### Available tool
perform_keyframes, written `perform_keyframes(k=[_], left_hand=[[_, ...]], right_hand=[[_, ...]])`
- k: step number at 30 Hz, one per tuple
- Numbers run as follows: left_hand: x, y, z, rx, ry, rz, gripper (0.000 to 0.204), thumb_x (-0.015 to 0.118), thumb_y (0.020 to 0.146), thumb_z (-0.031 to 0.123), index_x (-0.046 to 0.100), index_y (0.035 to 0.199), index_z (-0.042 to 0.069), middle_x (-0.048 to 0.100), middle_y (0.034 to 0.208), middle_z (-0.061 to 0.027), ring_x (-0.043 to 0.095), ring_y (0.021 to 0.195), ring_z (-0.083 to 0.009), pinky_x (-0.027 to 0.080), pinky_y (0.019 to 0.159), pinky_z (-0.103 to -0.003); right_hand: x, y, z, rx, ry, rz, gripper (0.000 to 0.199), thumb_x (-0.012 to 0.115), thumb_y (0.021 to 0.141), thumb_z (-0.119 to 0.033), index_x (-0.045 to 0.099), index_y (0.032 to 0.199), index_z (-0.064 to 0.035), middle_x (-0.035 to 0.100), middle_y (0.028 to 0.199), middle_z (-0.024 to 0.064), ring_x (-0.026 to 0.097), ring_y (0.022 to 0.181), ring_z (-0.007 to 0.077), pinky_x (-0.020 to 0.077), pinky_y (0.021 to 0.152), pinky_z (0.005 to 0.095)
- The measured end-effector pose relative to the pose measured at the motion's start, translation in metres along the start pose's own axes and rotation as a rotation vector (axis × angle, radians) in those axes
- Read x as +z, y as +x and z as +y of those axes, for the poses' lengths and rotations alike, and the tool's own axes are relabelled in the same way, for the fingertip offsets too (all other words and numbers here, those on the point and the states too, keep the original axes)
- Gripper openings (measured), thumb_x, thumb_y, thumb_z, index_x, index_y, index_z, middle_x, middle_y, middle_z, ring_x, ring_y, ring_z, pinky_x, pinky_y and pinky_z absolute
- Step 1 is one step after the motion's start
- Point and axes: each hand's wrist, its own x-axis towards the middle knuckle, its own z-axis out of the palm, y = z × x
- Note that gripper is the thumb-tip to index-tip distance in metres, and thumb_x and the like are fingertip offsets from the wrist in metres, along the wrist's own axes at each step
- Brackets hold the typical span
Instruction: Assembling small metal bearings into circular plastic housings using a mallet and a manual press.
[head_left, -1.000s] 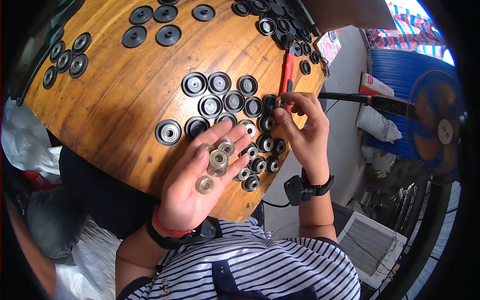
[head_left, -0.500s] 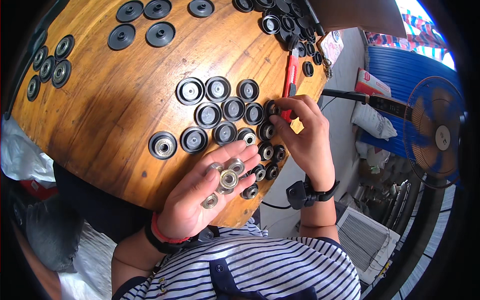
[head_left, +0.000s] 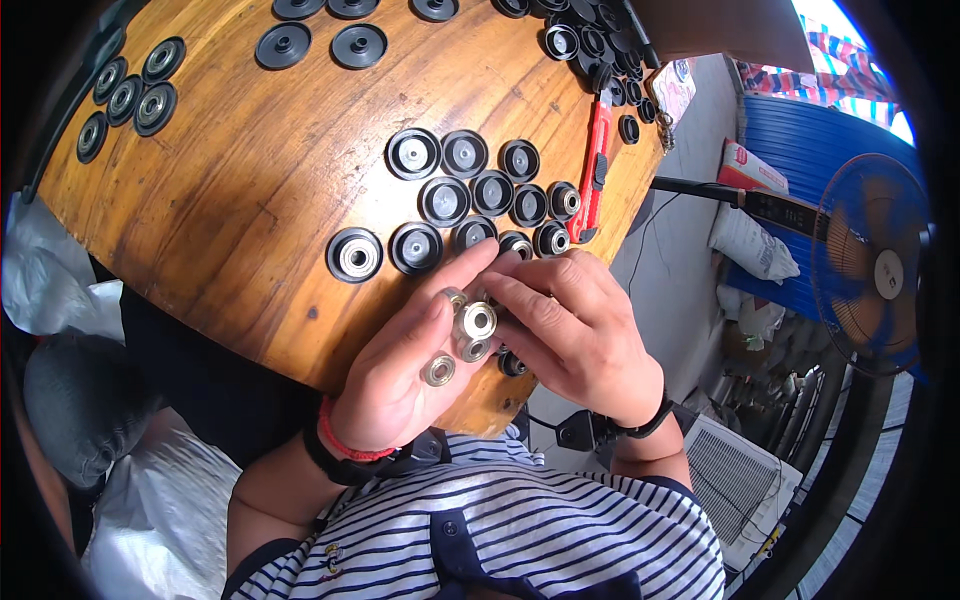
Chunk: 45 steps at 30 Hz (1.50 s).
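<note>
1. Two bare hands met at the centre of the frame, over the near edge of a wooden desk (head_left: pixel 250 200).
2. The left hand (head_left: pixel 395 385) lay palm up with its fingers extended and apart, cradling several metal ball bearings (head_left: pixel 478 320); the lowest sat on the palm, left of the others.
3. The right hand (head_left: pixel 595 340) reached in from the right, its fingertips close together at the bearings; whether they were clamped on one I could not tell, since the fingers hid the spot.
4. Just above the hands stood rows of round black cups (head_left: pixel 444 202), some with a bearing seated inside, such as the bearing-fitted cup (head_left: pixel 355 256) left of centre.
5. A red utility knife (head_left: pixel 597 170) lay right of these rows.
6. Five black wheels (head_left: pixel 154 109) with metal centres were grouped at the upper left, black hubbed discs (head_left: pixel 284 46) lay along the top, and a pile of black caps (head_left: pixel 592 40) filled the desk's upper right.
7. A fan (head_left: pixel 887 275) stood at the far right.
</note>
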Motion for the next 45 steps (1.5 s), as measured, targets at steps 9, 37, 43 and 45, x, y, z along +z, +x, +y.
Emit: perform_keyframes(k=[9, 37, 43, 45], left_hand=[[-0.001, 0.0, 0.004, -0.082, 0.094, 0.018, 0.065, 0.031, 0.103, 0.037, 0.013, 0.149, -0.005, 0.02, 0.155, -0.0229, 0.024, 0.143, -0.0334, 0.022, 0.116, -0.046], [-0.001, -0.003, 0.006, -0.077, -0.044, -0.003, 0.053, 0.026, 0.106, 0.026, 0.018, 0.149, -0.005, 0.034, 0.148, -0.0124, 0.038, 0.133, -0.0185, 0.033, 0.107, -0.037], [0.002, -0.012, 0.015, -0.09, -0.095, -0.016, 0.053, 0.025, 0.105, 0.025, 0.017, 0.149, -0.005, 0.033, 0.149, -0.0127, 0.036, 0.135, -0.0209, 0.031, 0.108, -0.038], [0.0, -0.014, 0.018, -0.128, -0.122, -0.005, 0.053, 0.025, 0.105, 0.024, 0.017, 0.149, -0.006, 0.032, 0.149, -0.0144, 0.036, 0.135, -0.0221, 0.03, 0.109, -0.04]], right_hand=[[-0.002, 0.006, 0.041, 0.41, 0.017, 0.179, 0.026, 0.074, 0.077, -0.004, 0.065, 0.101, -0.0017, 0.061, 0.085, 0.0097, 0.062, 0.075, 0.0245, 0.0496, 0.068, 0.033], [-0.008, 0.005, -0.008, -0.013, 0.007, -0.047, 0.036, 0.078, 0.069, -0.017, 0.066, 0.101, -0.0046, 0.06, 0.093, 0.0055, 0.055, 0.076, 0.0228, 0.043, 0.066, 0.0345], [-0.005, 0.008, -0.013, -0.008, 0.249, -0.073, 0.026, 0.076, 0.074, -0.01, 0.069, 0.099, -0.0045, 0.063, 0.098, 0.009, 0.06, 0.082, 0.0257, 0.0466, 0.071, 0.0354], [-0.004, 0.008, -0.008, -0.042, 0.256, -0.093, 0.025, 0.075, 0.075, -0.009, 0.069, 0.099, -0.0042, 0.064, 0.099, 0.0097, 0.06, 0.083, 0.0259, 0.0473, 0.072, 0.0352]])
